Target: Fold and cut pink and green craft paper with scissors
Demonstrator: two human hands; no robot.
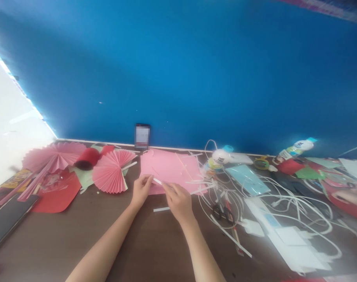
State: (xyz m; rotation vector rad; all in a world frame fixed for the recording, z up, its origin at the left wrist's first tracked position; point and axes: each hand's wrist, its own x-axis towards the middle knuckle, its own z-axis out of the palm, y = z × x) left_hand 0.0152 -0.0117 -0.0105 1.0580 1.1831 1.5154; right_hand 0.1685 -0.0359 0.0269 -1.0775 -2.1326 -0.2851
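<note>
A short narrow white strip [157, 181] spans the gap between my two hands, above the near part of a pink paper sheet [169, 164]. My left hand [142, 190] pinches the strip's left end. My right hand [178, 199] has its fingers closed on the right end. Another white strip [161, 209] lies on the brown table just left of my right wrist. To the left of my hands rests a pleated pink paper fan [112, 174]. Scissors with black handles [223, 213] lie to the right, among white strips and cables.
White cables [296, 199] tangle around a long white power strip [284, 235] on the right. A glue bottle [216, 160] stands behind the scissors. Red paper [57, 196] and a dark phone-like slab [10, 219] are at left. Another person's hand [353, 196] shows at far right.
</note>
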